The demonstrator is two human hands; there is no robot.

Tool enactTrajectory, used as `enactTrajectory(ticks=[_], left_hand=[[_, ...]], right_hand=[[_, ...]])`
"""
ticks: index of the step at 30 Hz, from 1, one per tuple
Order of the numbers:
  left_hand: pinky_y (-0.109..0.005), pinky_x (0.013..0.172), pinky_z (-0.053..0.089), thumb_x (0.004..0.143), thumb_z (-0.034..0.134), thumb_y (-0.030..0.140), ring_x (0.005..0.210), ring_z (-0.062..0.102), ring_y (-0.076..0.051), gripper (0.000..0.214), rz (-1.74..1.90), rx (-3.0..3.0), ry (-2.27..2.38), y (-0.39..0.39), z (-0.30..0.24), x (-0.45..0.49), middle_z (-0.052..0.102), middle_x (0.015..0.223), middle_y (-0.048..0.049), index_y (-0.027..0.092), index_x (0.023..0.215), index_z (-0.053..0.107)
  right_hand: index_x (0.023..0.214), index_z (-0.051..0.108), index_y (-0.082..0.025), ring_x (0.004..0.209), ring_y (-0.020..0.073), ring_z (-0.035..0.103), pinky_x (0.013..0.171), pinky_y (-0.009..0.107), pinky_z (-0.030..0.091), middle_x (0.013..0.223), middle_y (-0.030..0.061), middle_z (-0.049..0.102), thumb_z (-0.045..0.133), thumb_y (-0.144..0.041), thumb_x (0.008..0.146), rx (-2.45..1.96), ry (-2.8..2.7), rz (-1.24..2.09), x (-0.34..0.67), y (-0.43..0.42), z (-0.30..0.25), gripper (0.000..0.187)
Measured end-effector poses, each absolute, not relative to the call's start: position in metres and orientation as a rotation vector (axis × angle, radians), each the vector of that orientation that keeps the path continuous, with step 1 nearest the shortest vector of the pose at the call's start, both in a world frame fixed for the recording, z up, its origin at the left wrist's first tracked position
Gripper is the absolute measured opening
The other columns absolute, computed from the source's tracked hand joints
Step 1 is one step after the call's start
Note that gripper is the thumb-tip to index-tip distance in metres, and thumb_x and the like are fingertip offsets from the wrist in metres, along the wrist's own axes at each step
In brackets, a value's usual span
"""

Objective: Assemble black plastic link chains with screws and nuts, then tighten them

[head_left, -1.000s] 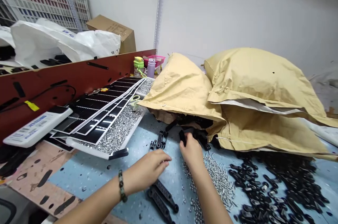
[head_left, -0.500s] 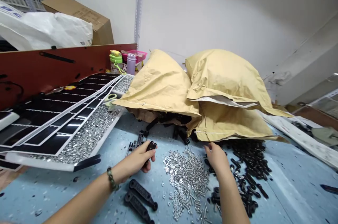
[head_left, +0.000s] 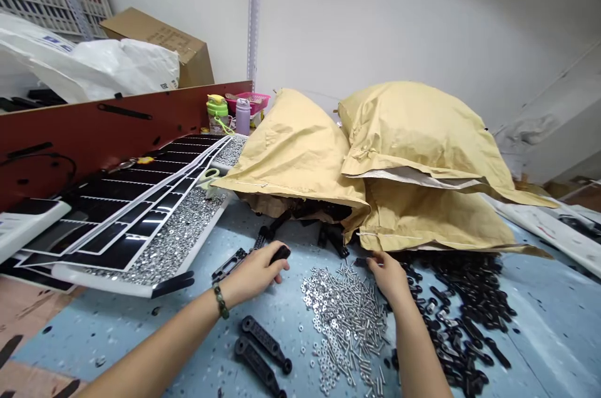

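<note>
My left hand (head_left: 251, 276) is closed around a black plastic part (head_left: 280, 254), and its end sticks out past my fingers. Just beyond that hand lies a black perforated bracket (head_left: 228, 266). Two black perforated bars (head_left: 260, 348) rest below my left wrist. My right hand (head_left: 387, 276) is at the near edge of a large heap of black plastic links (head_left: 462, 304), its fingertips close to the lower kraft bag (head_left: 436, 216). A spread of steel screws and washers (head_left: 345, 323) lies between my hands.
A white tray of steel nuts (head_left: 169, 248) sits left, under black panels (head_left: 141, 198), with green-handled scissors (head_left: 209, 178) beyond. Kraft bags (head_left: 291, 154) bulge at the back of the blue table (head_left: 554, 316). A red-brown board (head_left: 94, 135) stands behind, with bottles (head_left: 217, 113) nearby.
My left hand went from empty to gripping the black part. My right hand moved rightward from the black parts under the bag to the heap's edge. The view swung right, then eased slightly back.
</note>
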State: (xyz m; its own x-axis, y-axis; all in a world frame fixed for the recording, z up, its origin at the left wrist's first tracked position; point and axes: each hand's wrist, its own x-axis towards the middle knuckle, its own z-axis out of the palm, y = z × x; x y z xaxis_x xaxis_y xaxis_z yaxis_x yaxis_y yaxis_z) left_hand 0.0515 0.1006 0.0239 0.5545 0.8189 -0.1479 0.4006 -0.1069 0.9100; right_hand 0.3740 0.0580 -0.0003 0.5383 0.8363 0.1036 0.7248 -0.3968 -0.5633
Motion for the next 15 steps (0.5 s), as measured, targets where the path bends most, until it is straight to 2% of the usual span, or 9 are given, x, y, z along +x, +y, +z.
enactTrajectory(ticks=[3,5,7,12,15], left_hand=[[-0.027,0.060,0.044,0.086,0.046,0.029,0.064,0.061,-0.016,0.015,0.467,1.802,0.941,0.093,0.029,0.056,0.065,0.084,-0.0007,0.022,0.096,0.053],[-0.029,0.070,0.044,0.087,0.046,0.027,0.075,0.061,-0.018,0.014,0.495,1.876,0.925,0.088,0.035,0.057,0.065,0.088,-0.0011,0.022,0.097,0.055],[-0.031,0.078,0.043,0.088,0.045,0.025,0.086,0.059,-0.020,0.015,0.538,1.941,0.929,0.082,0.040,0.057,0.064,0.092,-0.0016,0.022,0.098,0.055],[-0.030,0.075,0.044,0.089,0.050,0.033,0.084,0.060,-0.021,0.016,0.608,2.066,0.943,0.072,0.049,0.054,0.065,0.092,-0.0026,0.022,0.101,0.055],[-0.028,0.069,0.043,0.094,0.043,0.037,0.080,0.062,-0.021,0.020,0.606,2.268,0.990,0.069,0.048,0.053,0.066,0.088,-0.0042,0.022,0.098,0.056]], right_hand=[[0.102,0.065,-0.016,0.084,0.0210,0.069,0.073,0.030,0.054,0.094,0.0093,0.070,0.054,-0.042,0.085,-1.917,-1.210,0.492,0.335,0.035,0.012,0.033],[0.101,0.065,-0.017,0.084,0.0224,0.068,0.075,0.033,0.054,0.088,0.0083,0.070,0.065,-0.047,0.077,-1.514,-1.070,0.820,0.301,0.024,0.022,0.038],[0.099,0.066,-0.020,0.076,0.0200,0.067,0.071,0.031,0.054,0.081,0.0055,0.069,0.071,-0.045,0.074,-1.336,-1.030,0.966,0.268,0.019,0.030,0.036],[0.091,0.072,-0.020,0.074,0.0201,0.065,0.067,0.031,0.055,0.088,0.0077,0.068,0.068,-0.045,0.077,-1.261,-1.210,0.946,0.220,0.024,0.035,0.029],[0.090,0.072,-0.020,0.070,0.0185,0.063,0.064,0.030,0.054,0.085,0.0068,0.067,0.066,-0.045,0.079,-1.267,-1.217,0.893,0.213,0.025,0.033,0.028]])
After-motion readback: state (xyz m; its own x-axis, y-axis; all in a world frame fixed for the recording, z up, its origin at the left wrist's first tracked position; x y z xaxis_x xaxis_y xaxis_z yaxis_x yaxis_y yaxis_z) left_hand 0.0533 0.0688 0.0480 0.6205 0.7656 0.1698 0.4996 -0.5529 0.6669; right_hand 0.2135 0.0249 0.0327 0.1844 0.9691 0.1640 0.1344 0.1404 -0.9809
